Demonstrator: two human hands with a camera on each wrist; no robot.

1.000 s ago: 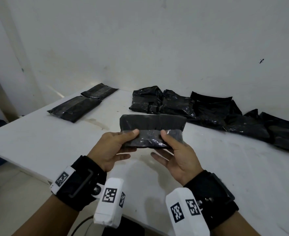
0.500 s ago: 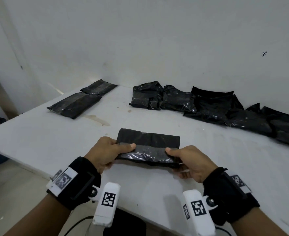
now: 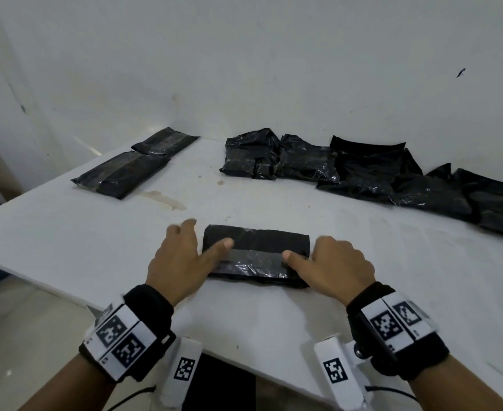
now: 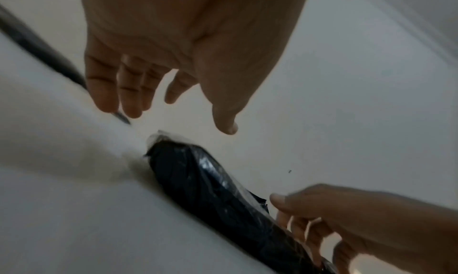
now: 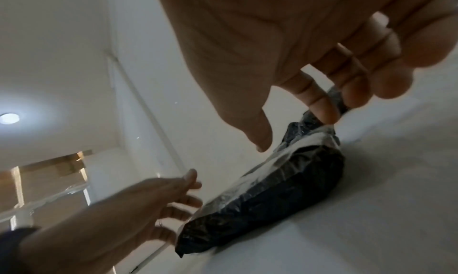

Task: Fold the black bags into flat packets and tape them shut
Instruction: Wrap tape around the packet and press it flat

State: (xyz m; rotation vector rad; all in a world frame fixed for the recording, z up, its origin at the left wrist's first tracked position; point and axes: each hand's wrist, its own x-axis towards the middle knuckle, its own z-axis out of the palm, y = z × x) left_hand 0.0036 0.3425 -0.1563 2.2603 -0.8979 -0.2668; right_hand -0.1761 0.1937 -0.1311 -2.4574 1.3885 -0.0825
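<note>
A folded black packet (image 3: 256, 253) lies flat on the white table (image 3: 392, 292) near its front edge, with a strip of clear tape (image 3: 253, 258) along its length. My left hand (image 3: 179, 262) is at the packet's left end, fingers spread and thumb stretched over the tape. In the left wrist view that thumb (image 4: 223, 119) hovers just above the packet (image 4: 210, 184). At the right end my right hand (image 3: 336, 262) has loose fingers and its thumb pointing onto the tape. In the right wrist view a fingertip (image 5: 324, 111) touches the packet's (image 5: 272, 192) far corner.
Two flat taped packets (image 3: 122, 173) (image 3: 165, 141) lie at the back left. A pile of crumpled black bags (image 3: 362, 170) runs along the wall from the middle to the right. The table's front edge (image 3: 51, 289) is close to my wrists.
Both hands brought the packet down from the air onto the table. They have let go of their grip and now sit at its ends with fingers relaxed.
</note>
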